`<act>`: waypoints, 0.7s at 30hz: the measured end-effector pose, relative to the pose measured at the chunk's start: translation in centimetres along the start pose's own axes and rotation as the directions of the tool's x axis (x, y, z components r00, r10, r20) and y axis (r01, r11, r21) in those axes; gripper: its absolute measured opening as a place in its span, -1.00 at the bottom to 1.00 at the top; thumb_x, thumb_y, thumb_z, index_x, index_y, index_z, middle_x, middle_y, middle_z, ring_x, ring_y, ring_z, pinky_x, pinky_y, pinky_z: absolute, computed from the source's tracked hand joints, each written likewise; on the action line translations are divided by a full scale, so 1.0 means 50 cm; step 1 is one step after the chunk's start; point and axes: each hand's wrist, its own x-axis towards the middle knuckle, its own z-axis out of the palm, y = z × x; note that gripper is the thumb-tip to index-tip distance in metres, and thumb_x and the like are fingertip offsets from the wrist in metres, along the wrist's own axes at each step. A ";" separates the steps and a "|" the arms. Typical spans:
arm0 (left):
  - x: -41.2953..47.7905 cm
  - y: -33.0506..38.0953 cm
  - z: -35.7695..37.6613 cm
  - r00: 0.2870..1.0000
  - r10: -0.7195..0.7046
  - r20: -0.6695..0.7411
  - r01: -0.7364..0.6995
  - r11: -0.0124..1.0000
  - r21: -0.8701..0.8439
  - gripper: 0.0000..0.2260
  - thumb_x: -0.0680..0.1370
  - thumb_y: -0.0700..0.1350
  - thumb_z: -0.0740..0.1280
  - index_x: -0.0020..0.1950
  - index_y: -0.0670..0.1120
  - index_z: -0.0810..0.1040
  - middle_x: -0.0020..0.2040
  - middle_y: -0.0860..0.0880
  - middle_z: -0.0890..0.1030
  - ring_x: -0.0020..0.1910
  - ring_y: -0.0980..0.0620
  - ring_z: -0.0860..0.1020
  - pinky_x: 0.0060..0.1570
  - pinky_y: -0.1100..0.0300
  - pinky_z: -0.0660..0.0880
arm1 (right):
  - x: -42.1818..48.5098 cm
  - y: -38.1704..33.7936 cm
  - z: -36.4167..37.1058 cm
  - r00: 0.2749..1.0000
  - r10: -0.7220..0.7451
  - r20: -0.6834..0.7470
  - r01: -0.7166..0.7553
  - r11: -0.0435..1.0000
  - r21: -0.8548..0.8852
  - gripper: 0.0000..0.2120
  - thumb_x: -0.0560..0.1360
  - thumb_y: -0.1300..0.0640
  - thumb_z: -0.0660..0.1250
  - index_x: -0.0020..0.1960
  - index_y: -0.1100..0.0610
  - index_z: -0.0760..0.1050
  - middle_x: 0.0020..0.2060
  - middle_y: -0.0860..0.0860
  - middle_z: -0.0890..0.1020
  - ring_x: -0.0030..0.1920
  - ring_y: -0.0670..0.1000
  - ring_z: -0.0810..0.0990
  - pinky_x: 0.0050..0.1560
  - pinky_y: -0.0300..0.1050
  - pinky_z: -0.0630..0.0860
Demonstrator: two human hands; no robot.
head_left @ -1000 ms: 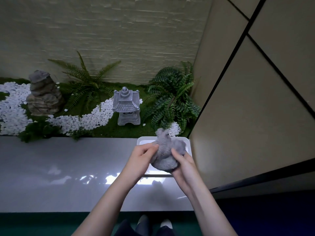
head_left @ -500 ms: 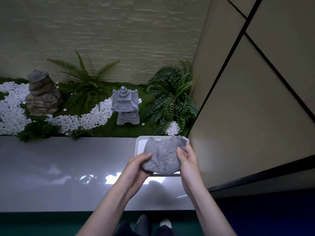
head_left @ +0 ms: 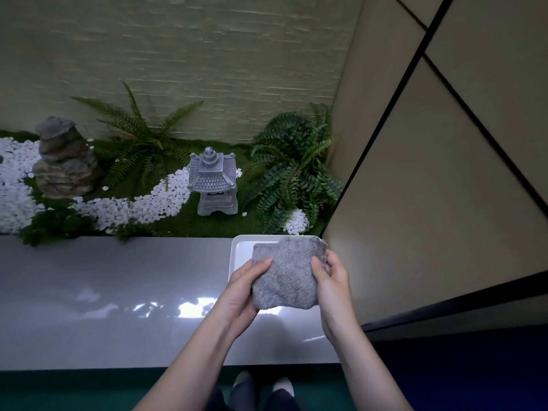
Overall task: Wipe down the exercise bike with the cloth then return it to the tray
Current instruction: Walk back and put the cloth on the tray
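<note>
The left grip (head_left: 240, 287) pinches the cloth (head_left: 286, 277) at its left edge, thumb on top and fingers underneath. The right grip (head_left: 333, 280) holds the right edge the same way. Between them the cloth is spread into a rough flat pad, held above the tray (head_left: 239, 251) and hiding most of it. Whether its far edge touches the tray cannot be told.

The tray sits at the right end of the surface (head_left: 118, 292), close to the wall panel (head_left: 430, 203), its far rim at the back edge. Beyond lie a fern (head_left: 293, 170) and a stone lantern (head_left: 213, 180). No bike is in view.

The risks, as I judge them:
- The cloth's near edge seems to hang past the tray's near rim, so dropped from here it could land half on the surface.
- If one grip lets go first, the cloth would flop and bunch.
- A firm forward press could push the tray off the back edge, toward the plants.
</note>
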 end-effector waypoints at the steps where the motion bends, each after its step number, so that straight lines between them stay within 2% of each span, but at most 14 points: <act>1: 0.001 -0.003 0.000 0.999 0.044 -0.006 -0.044 0.999 0.018 -0.66 0.41 -0.14 0.39 0.17 -0.18 0.57 0.10 -0.24 0.63 0.02 -0.14 0.63 0.01 -0.01 0.56 | 0.002 0.009 0.000 0.999 0.033 -0.033 -0.033 0.999 0.002 -0.83 0.60 0.30 0.18 -0.05 0.11 0.50 -0.20 0.01 0.66 -0.25 -0.14 0.62 -0.24 -0.29 0.52; 3: 0.004 -0.008 0.000 0.995 0.095 -0.014 -0.094 0.994 0.054 -0.64 0.45 -0.19 0.35 0.24 -0.21 0.50 0.14 -0.26 0.61 0.07 -0.15 0.60 0.01 0.03 0.55 | 0.005 0.026 -0.001 0.993 0.106 -0.054 -0.106 0.994 0.016 -0.83 0.60 0.31 0.18 -0.09 0.13 0.48 -0.22 0.03 0.64 -0.28 -0.13 0.62 -0.25 -0.27 0.51; 6: 0.009 -0.012 -0.004 0.992 0.122 -0.037 -0.117 0.987 0.113 -0.61 0.48 -0.21 0.33 0.29 -0.25 0.42 0.17 -0.27 0.59 0.09 -0.15 0.59 0.00 0.07 0.55 | 0.009 0.043 -0.005 0.982 0.186 -0.046 -0.183 0.981 0.064 -0.87 0.59 0.32 0.19 -0.09 0.17 0.46 -0.16 0.12 0.61 -0.21 -0.01 0.59 -0.17 -0.15 0.49; 10: 0.019 -0.016 -0.015 0.988 0.146 -0.040 -0.140 0.981 0.131 -0.58 0.45 -0.21 0.41 0.28 -0.19 0.43 0.16 -0.24 0.60 0.09 -0.15 0.61 -0.01 0.08 0.58 | 0.010 0.057 -0.015 0.993 0.093 -0.079 -0.093 0.996 -0.001 -0.88 0.59 0.31 0.19 -0.04 0.13 0.45 -0.09 0.27 0.61 -0.12 0.02 0.57 -0.05 -0.09 0.48; 14: 0.024 -0.022 -0.022 0.993 0.116 0.024 -0.118 0.991 0.057 -0.61 0.48 -0.20 0.38 0.30 -0.17 0.46 0.20 -0.22 0.59 0.18 -0.18 0.57 0.03 0.06 0.57 | 0.005 0.053 -0.013 0.994 -0.103 -0.027 0.098 0.983 -0.158 -0.89 0.60 0.20 0.21 -0.01 -0.01 0.44 -0.11 -0.02 0.60 -0.09 -0.07 0.54 -0.06 -0.18 0.45; 16: 0.024 -0.025 -0.024 0.995 0.095 0.029 -0.095 0.995 0.016 -0.64 0.50 -0.20 0.32 0.30 -0.18 0.47 0.21 -0.22 0.59 0.19 -0.18 0.57 0.04 0.06 0.57 | 0.008 0.047 -0.013 0.989 -0.149 0.004 0.147 0.966 -0.213 -0.91 0.54 0.09 0.20 0.03 -0.02 0.43 -0.03 0.00 0.58 -0.01 -0.03 0.53 0.02 -0.12 0.45; 18: 0.023 -0.029 -0.024 0.998 0.063 0.015 -0.063 0.998 -0.030 -0.65 0.52 -0.20 0.28 0.30 -0.18 0.48 0.22 -0.23 0.58 0.20 -0.18 0.56 0.07 0.05 0.57 | 0.016 0.042 -0.016 0.987 -0.159 0.026 0.160 0.954 -0.253 -0.87 0.49 0.05 0.18 0.01 0.00 0.43 -0.02 0.04 0.55 0.00 0.05 0.53 0.02 0.00 0.45; 21: 0.020 -0.035 -0.020 1.000 0.011 -0.015 -0.013 0.995 -0.096 -0.66 0.52 -0.15 0.25 0.29 -0.14 0.50 0.21 -0.19 0.59 0.16 -0.14 0.59 0.02 0.05 0.59 | 0.031 0.049 -0.021 0.995 -0.092 0.046 0.101 0.959 -0.266 -0.95 0.50 0.05 0.21 -0.11 0.00 0.41 -0.21 -0.07 0.52 -0.16 -0.05 0.48 -0.12 -0.12 0.40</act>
